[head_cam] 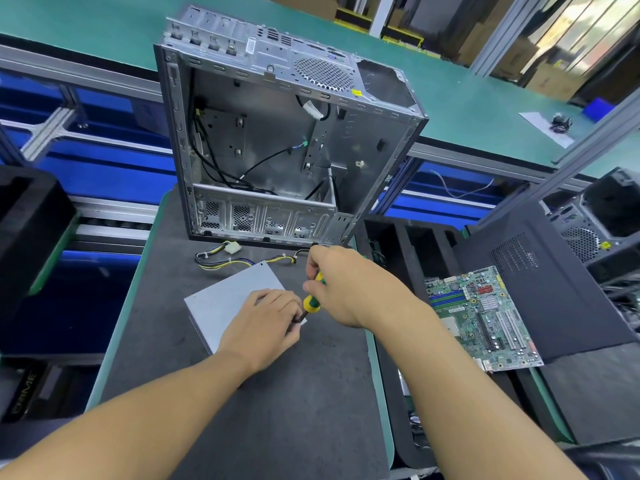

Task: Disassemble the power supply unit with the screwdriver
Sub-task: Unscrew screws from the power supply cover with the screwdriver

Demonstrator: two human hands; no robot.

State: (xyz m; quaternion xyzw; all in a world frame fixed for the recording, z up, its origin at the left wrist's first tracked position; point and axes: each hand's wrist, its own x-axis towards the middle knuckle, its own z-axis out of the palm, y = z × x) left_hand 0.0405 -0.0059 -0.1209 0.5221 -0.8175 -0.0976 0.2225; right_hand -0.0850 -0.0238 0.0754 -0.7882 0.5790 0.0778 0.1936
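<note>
The PSU, a grey metal box, lies flat on the dark mat in front of the person. Its bundle of yellow and black cables runs from its far corner and lies on the mat between the box and the case.

The left hand rests on the near right corner of the PSU. Its fingers are curled and pinch the dark shaft of the screwdriver close to the tip. The tip itself is hidden behind these fingers, so I cannot tell if it sits in a screw.

The right hand grips the yellow and green handle from above, with the fingers closed tightly around it. The screwdriver is tilted, with the handle toward the case and the shaft pointing down to the corner of the PSU.

The case stands upright at the far edge of the mat, with its open side toward the person and some black wires inside. To the right, a green motherboard lies flat, partly on a black panel.
</note>
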